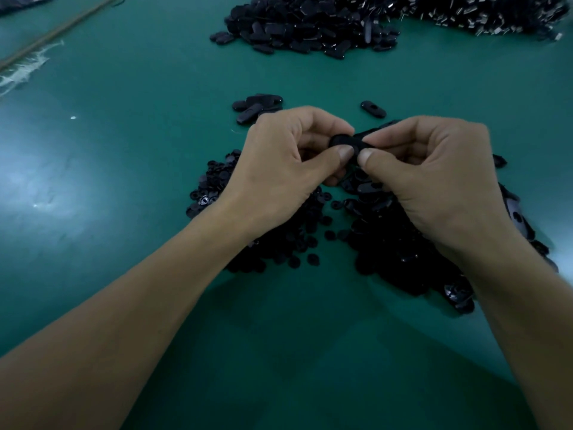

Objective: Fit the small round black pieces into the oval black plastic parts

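Left hand [279, 156] and right hand [434, 169] both pinch one oval part [347, 141] mid-desk [124, 181], above round pieces pile [279, 243] and oval pile [403, 249]. Big heap [310, 26] at far edge; loose oval [373, 108] nearby.

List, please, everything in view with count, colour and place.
Table: one, green.
Far oval parts: many, black, heaped top centre.
Glinting heap: many, dark, top right.
Oval cluster: few, black, midway up.
Lone oval part: one, black, right of cluster.
Round pieces: many, black, heaped near left.
Near oval parts: many, black, heaped near right.
Stick: one, brown, top left.
Fluff: some, white, left edge.
Held part: one, black, centre.
Left hand: one, bare, pinches held part.
Right hand: one, bare, same grip.
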The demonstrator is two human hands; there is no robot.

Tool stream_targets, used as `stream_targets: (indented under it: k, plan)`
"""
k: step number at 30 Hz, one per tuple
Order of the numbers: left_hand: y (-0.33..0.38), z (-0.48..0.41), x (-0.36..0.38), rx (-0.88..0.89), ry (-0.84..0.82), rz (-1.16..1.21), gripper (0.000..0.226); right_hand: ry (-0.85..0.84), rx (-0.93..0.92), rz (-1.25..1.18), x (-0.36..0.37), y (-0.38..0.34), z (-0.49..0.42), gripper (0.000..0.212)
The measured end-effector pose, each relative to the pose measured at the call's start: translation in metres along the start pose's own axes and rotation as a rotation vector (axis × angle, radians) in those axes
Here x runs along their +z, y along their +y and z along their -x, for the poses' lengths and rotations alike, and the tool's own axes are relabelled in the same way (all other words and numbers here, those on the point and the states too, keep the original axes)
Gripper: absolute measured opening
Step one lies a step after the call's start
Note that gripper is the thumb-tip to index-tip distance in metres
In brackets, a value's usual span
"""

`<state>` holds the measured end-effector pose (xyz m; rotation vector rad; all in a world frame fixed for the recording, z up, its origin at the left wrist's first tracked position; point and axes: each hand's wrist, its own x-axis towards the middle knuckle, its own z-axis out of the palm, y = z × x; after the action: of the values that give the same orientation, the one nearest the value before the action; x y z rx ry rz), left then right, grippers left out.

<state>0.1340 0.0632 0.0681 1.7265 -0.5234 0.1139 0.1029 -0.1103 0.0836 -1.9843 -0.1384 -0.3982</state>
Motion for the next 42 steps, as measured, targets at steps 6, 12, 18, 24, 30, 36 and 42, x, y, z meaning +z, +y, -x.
stream_targets:
  k: [6,12,18,24,30,36,42]
  plan:
    - [0.002,0.000,-0.003,-0.030,-0.013,-0.007,0.021,0.003,0.009,0.004,0.000,0.000,0.000,0.010]
    - [0.001,-0.001,-0.005,-0.036,-0.001,-0.038,0.020,0.009,-0.023,0.086,0.001,-0.003,0.003,0.013]
    - [-0.007,-0.015,-0.021,-0.111,0.261,-0.114,0.017,0.047,-0.139,0.511,0.003,0.000,0.006,0.026]
    - [-0.026,-0.043,-0.048,-0.217,0.470,-0.349,0.024,-0.189,-0.132,0.865,0.003,-0.003,0.007,0.034]
    - [-0.045,-0.062,-0.052,-0.335,0.413,-0.455,0.010,-0.304,-0.106,0.854,-0.002,-0.009,0.010,0.030]
    - [-0.041,-0.065,-0.057,-0.328,0.374,-0.549,0.023,-0.361,-0.069,0.845,-0.002,-0.014,0.012,0.022]
    - [-0.031,-0.052,-0.050,-0.257,0.412,-0.555,0.015,-0.251,-0.079,0.785,0.001,-0.016,0.014,0.021]
